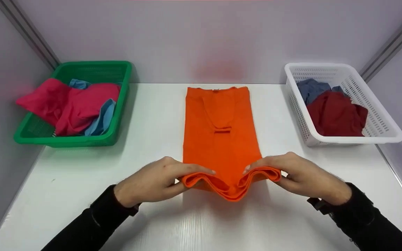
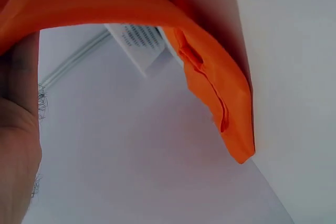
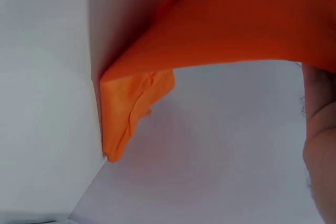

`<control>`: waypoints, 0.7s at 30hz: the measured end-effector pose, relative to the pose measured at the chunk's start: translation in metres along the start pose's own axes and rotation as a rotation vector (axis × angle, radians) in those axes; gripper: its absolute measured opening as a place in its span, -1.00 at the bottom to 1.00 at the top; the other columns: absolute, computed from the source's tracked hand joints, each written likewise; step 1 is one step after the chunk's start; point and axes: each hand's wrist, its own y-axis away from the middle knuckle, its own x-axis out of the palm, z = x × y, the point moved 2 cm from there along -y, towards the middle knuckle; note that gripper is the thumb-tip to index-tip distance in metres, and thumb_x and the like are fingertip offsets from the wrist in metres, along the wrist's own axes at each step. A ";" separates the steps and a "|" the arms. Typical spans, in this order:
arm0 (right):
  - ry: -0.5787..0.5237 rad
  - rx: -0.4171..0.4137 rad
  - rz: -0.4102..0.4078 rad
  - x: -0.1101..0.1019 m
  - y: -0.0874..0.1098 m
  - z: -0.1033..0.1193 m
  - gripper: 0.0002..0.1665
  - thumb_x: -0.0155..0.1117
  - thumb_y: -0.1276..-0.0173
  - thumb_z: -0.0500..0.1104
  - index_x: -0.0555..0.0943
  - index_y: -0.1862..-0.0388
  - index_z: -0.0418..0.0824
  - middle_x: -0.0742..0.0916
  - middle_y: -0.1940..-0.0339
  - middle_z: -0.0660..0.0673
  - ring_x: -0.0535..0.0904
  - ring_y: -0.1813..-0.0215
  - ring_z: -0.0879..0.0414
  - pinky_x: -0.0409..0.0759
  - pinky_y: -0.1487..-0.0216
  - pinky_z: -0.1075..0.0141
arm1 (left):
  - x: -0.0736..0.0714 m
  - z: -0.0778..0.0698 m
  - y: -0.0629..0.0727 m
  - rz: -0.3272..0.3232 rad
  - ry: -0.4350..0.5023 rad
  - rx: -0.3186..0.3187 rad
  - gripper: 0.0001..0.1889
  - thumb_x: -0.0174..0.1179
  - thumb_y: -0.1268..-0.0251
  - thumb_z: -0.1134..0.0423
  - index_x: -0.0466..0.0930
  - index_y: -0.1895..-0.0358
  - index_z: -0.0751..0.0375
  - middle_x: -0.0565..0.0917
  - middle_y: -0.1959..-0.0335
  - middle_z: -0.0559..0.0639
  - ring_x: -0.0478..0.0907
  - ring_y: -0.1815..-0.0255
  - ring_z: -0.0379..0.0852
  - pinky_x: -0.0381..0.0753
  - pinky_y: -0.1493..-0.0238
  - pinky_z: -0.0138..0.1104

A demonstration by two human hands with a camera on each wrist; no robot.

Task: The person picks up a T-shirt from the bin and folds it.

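An orange shirt, folded into a long rectangle with its neckline toward the back wall, lies on the white table. Its near end is lifted off the surface and sags in the middle between the two hands. My left hand pinches the left corner of that end, thumb below and fingers on top. At the right corner my right hand grips the layered cloth the same way. Both wrist views show the raised orange cloth arching from the hand down to the table, with only part of each hand visible.
A green basket at the left holds pink and blue garments, one pink piece hanging over its rim. On the right, a white basket contains dark red and blue-grey cloth. Pale panels enclose the table at the back and sides.
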 end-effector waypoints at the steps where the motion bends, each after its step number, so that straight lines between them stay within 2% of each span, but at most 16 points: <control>1: -0.003 0.007 -0.009 -0.002 0.000 0.001 -0.02 0.33 -0.29 -0.78 0.75 -0.54 -0.03 0.95 -0.25 -0.05 0.86 -0.07 0.14 0.66 -0.33 0.67 | -0.001 -0.001 0.000 -0.010 0.005 -0.006 -0.45 0.33 -0.75 0.41 0.75 -0.59 -0.19 0.63 0.41 -0.17 0.17 0.51 -0.42 0.23 0.38 -0.51; 4: 0.010 0.036 -0.057 -0.007 -0.002 0.000 -0.17 0.49 -0.33 -0.70 0.79 -0.44 -0.05 0.95 -0.14 -0.04 0.85 -0.02 0.15 0.68 -0.28 0.67 | -0.004 -0.002 -0.004 -0.051 -0.005 -0.043 -0.47 0.32 -0.74 0.42 0.75 -0.59 -0.15 0.71 0.33 -0.17 0.22 0.48 -0.38 0.30 0.34 -0.48; 8: 0.005 0.115 -0.125 -0.008 -0.007 -0.008 -0.39 0.61 -0.43 -0.54 0.81 -0.34 -0.07 0.94 -0.03 0.00 0.83 0.08 0.22 0.79 -0.06 0.58 | -0.008 0.005 -0.014 -0.137 -0.031 -0.128 -0.57 0.36 -0.76 0.34 0.78 -0.53 -0.06 0.72 0.25 -0.14 0.28 0.45 -0.31 0.39 0.30 -0.44; 12: 0.040 0.231 -0.167 -0.009 -0.012 -0.026 -0.55 0.58 -0.56 -0.44 0.79 -0.32 -0.11 0.94 -0.02 0.01 0.82 0.10 0.26 0.84 0.08 0.49 | -0.014 0.020 -0.028 -0.208 -0.044 -0.199 -0.67 0.40 -0.79 0.20 0.82 -0.45 0.02 0.89 0.07 -0.15 0.57 0.32 -0.27 0.71 0.13 -0.42; 15: 0.093 0.322 -0.171 -0.010 -0.017 -0.042 -0.65 0.56 -0.62 -0.37 0.79 -0.27 -0.14 0.94 0.01 0.01 0.80 0.12 0.27 0.82 0.09 0.47 | -0.018 0.035 -0.041 -0.222 -0.049 -0.253 -0.70 0.39 -0.80 0.15 0.83 -0.40 0.06 0.94 -0.02 -0.12 0.71 0.17 -0.19 0.83 0.00 -0.32; 21: 0.150 0.498 -0.091 -0.008 -0.028 -0.076 -0.76 0.53 -0.71 -0.23 0.81 -0.27 -0.09 0.93 0.09 -0.01 0.78 0.12 0.17 0.76 0.08 0.40 | -0.018 0.069 -0.064 -0.190 -0.032 -0.371 -0.71 0.35 -0.83 0.14 0.84 -0.38 0.11 0.93 -0.07 -0.02 0.65 0.16 -0.07 0.73 0.06 -0.25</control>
